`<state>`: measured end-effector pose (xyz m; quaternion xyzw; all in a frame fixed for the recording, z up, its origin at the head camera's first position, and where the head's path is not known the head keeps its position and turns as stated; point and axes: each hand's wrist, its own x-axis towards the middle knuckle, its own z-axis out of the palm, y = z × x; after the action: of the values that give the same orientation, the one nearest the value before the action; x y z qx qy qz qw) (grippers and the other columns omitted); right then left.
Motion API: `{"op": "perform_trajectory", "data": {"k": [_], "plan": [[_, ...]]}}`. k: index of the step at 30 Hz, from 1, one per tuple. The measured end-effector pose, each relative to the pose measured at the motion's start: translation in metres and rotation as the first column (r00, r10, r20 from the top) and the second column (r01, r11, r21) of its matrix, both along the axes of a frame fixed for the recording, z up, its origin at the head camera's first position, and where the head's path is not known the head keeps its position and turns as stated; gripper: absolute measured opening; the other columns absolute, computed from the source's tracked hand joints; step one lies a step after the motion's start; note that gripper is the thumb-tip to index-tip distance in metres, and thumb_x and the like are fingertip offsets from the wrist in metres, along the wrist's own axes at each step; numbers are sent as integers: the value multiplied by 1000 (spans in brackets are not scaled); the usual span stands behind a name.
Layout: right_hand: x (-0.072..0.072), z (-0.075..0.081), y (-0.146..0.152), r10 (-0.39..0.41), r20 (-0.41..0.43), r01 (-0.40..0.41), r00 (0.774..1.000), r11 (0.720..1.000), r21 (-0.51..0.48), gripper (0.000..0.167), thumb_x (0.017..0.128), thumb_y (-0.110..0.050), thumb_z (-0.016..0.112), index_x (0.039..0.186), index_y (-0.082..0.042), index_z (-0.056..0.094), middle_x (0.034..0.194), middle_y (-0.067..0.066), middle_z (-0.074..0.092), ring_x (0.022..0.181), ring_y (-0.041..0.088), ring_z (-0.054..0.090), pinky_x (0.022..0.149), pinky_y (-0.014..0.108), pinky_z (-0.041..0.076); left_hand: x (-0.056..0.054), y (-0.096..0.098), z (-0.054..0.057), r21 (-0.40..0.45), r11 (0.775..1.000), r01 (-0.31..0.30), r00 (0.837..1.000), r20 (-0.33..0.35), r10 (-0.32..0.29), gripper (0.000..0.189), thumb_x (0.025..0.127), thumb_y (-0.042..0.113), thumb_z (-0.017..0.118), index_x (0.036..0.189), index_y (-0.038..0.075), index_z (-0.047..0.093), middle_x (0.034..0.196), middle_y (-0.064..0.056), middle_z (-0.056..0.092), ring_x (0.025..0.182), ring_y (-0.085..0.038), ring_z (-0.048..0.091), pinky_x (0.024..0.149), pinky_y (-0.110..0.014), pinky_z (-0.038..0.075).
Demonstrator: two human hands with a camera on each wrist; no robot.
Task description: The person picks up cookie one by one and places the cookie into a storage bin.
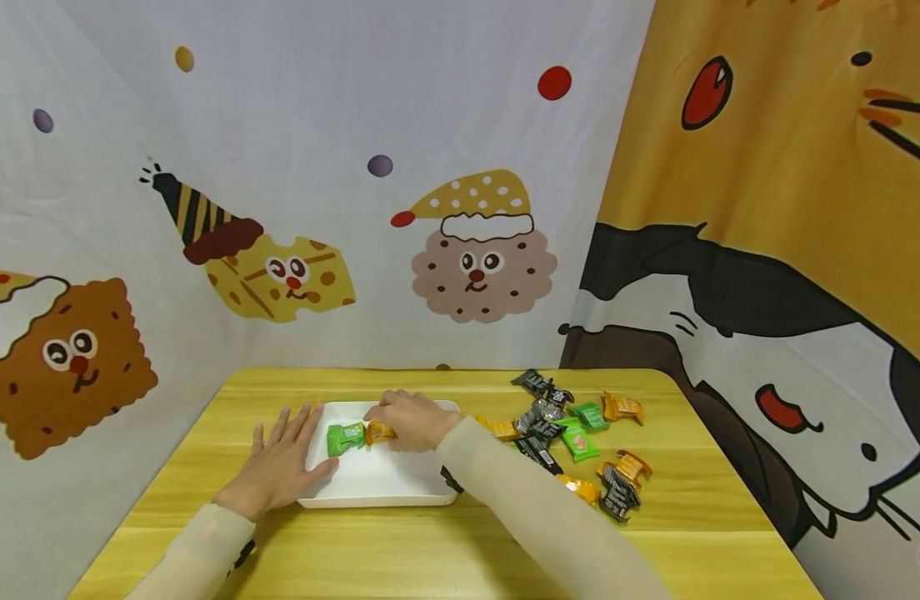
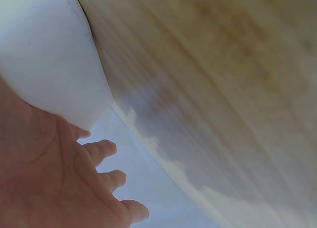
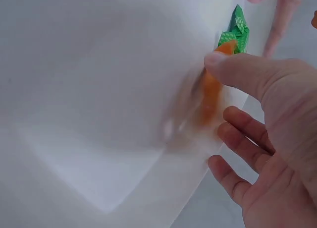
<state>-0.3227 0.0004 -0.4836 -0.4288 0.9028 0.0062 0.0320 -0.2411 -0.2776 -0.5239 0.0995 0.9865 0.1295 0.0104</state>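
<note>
Near the middle of the table sits a shallow white tray (image 1: pixel 400 485). A green-wrapped candy (image 1: pixel 345 439) lies in its left part, with an orange-wrapped candy (image 1: pixel 379 432) right beside it. My right hand (image 1: pixel 415 422) reaches in over the far side of the tray and pinches the orange candy; in the right wrist view the thumb lies against it, while the index finger is hidden. At the tray's left edge my left hand (image 1: pixel 280 463) rests with fingers straight and spread. The left wrist view shows its fingers beside the white tray wall (image 2: pixel 54 49).
Right of the tray, several wrapped candies lie loosely scattered: black ones (image 1: pixel 537 455), green ones (image 1: pixel 578 439) and orange ones (image 1: pixel 622 407). The wooden table (image 1: pixel 355 550) ends at the back against a printed cloth (image 1: pixel 317 125).
</note>
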Motion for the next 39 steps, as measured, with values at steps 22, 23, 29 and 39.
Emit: {"op": "perform_trajectory", "data": {"k": [22, 23, 29, 39], "plan": [[21, 4, 35, 22, -9, -22, 1000, 999, -35, 64, 109, -35, 86, 169, -30, 62, 162, 0, 67, 147, 21, 66, 123, 44, 61, 1, 0, -1, 19, 1000, 0, 1000, -4, 0, 106, 111, 69, 66, 186, 8, 23, 192, -31, 22, 177, -66, 12, 132, -97, 4], [23, 4, 38, 22, -11, -23, 1000, 999, -36, 64, 110, -35, 86, 169, -30, 62, 163, 0, 67, 148, 21, 65, 123, 44, 61, 1, 0, -1, 21, 1000, 1, 1000, -4, -1, 105, 111, 68, 67, 186, 8, 23, 192, -31, 23, 177, -66, 12, 132, -97, 5], [33, 5, 60, 39, -43, -41, 998, 997, -59, 60, 113, -40, 81, 168, -28, 62, 165, 3, 65, 153, 24, 64, 126, 49, 59, 2, 1, 2, 18, 1000, 5, 1000, -5, -5, 104, 112, 67, 67, 186, 7, 25, 191, -31, 24, 177, -66, 13, 131, -98, 6], [45, 7, 97, -3, -28, 0, 1000, 995, -98, 60, 115, -42, 77, 171, -26, 60, 171, 6, 61, 156, 26, 62, 131, 52, 56, 1, 0, -2, 31, 1000, 5, 1000, -9, -5, 104, 112, 68, 66, 186, 9, 23, 192, -31, 22, 177, -66, 12, 131, -98, 3]]}}
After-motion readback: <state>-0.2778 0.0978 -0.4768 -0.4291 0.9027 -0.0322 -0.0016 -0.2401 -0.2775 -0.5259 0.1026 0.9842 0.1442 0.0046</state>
